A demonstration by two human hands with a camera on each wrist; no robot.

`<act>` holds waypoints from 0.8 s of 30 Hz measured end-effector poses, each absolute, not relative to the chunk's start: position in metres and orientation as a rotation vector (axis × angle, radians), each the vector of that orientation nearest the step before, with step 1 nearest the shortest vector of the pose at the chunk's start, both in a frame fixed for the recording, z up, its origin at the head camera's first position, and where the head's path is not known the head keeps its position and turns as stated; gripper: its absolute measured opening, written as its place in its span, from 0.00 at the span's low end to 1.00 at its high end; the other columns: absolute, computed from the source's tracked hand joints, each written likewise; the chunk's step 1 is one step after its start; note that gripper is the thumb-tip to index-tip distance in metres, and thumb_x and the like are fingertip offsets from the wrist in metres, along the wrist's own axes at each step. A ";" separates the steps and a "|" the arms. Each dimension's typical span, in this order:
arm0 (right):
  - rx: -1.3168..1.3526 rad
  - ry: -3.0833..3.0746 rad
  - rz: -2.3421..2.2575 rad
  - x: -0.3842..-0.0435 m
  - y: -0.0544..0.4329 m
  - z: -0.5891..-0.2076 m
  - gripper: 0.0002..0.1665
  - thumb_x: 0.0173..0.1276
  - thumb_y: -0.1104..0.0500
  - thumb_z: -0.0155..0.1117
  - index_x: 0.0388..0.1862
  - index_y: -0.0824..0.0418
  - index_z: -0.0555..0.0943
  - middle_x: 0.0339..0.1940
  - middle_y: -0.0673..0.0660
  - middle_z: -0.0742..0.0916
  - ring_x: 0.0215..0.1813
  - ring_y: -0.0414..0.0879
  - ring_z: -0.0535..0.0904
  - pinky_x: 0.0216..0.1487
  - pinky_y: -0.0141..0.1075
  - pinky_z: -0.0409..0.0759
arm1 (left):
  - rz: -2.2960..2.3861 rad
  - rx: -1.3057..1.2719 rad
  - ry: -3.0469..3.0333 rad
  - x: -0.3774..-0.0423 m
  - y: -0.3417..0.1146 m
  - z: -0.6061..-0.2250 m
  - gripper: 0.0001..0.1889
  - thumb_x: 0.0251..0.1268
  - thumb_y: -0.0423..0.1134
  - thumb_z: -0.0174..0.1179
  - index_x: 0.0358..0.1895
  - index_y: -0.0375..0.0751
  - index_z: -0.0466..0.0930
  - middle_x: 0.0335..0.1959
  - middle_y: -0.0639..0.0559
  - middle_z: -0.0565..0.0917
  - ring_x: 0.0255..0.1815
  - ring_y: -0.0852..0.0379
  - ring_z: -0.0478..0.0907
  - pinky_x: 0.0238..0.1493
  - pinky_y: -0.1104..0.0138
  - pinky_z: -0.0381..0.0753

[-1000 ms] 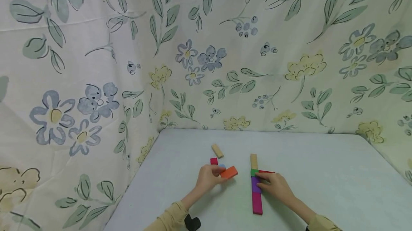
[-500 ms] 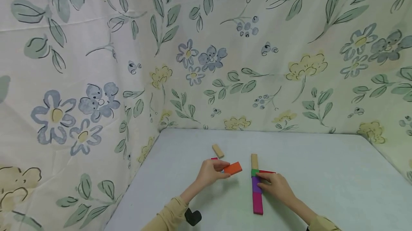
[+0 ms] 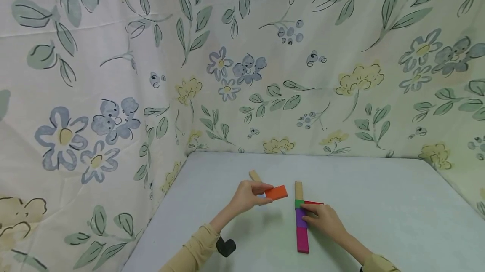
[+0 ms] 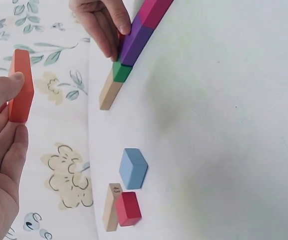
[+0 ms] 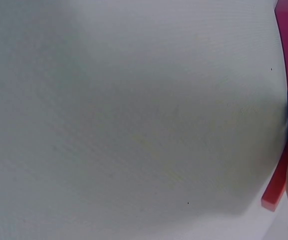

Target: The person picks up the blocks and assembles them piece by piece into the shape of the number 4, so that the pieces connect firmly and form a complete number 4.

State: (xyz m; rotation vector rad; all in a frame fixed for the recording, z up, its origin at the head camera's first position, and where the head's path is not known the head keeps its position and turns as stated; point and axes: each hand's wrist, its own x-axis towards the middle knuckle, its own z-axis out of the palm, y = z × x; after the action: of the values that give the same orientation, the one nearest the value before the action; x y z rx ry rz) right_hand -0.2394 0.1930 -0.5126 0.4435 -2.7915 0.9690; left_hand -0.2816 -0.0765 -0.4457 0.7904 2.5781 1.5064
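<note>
My left hand (image 3: 245, 197), left of the block row, pinches an orange block (image 3: 278, 193) between thumb and fingers, above the table. In the left wrist view the orange block (image 4: 21, 86) appears upright. My right hand (image 3: 326, 218) rests on the row, fingertips touching the green block (image 3: 299, 204) and purple block (image 3: 301, 218). A finger also lies against the red block (image 5: 282, 177), which juts right from the row and is partly hidden by this hand. The row continues with a magenta block (image 3: 302, 240) nearer and a wooden block (image 3: 299, 190) farther.
Beyond my left hand lie a loose wooden block (image 4: 112, 207), a small crimson block (image 4: 129, 209) and a light blue block (image 4: 133, 168), on the white table (image 3: 379, 192). Floral cloth (image 3: 303, 74) hangs behind and to the left of the table.
My left hand has lifted the orange block and moved it right and away from me, towards the row. The right hand and the row look the same.
</note>
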 end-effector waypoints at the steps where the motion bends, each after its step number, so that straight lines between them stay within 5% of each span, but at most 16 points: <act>1: 0.449 -2.790 0.965 -0.239 0.193 -0.513 0.20 0.53 0.61 0.73 0.47 0.64 0.85 0.43 0.60 0.88 0.44 0.52 0.85 0.42 0.41 0.83 | 1.507 0.806 2.579 -0.282 -0.076 -0.444 0.19 0.50 0.37 0.72 0.49 0.44 0.85 0.46 0.49 0.86 0.47 0.56 0.84 0.48 0.66 0.81; 9: 0.429 -2.803 0.967 -0.239 0.193 -0.511 0.20 0.53 0.61 0.73 0.47 0.64 0.85 0.43 0.59 0.88 0.45 0.52 0.85 0.43 0.41 0.82 | 1.481 0.853 2.604 -0.290 -0.071 -0.437 0.19 0.53 0.35 0.70 0.51 0.43 0.83 0.48 0.50 0.86 0.49 0.57 0.81 0.52 0.62 0.80; 24: 0.464 -2.787 0.915 -0.239 0.193 -0.513 0.21 0.52 0.58 0.74 0.46 0.62 0.85 0.42 0.58 0.89 0.43 0.51 0.85 0.40 0.39 0.82 | 1.295 0.912 2.672 -0.308 -0.056 -0.457 0.20 0.52 0.36 0.70 0.51 0.42 0.83 0.49 0.51 0.86 0.52 0.58 0.82 0.51 0.73 0.78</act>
State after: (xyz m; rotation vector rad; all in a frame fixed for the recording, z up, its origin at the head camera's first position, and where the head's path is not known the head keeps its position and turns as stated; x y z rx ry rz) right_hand -0.2387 0.1931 -0.5129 0.4639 -2.7865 0.9148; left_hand -0.3078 -0.0557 -0.4567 0.9116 2.6722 1.2951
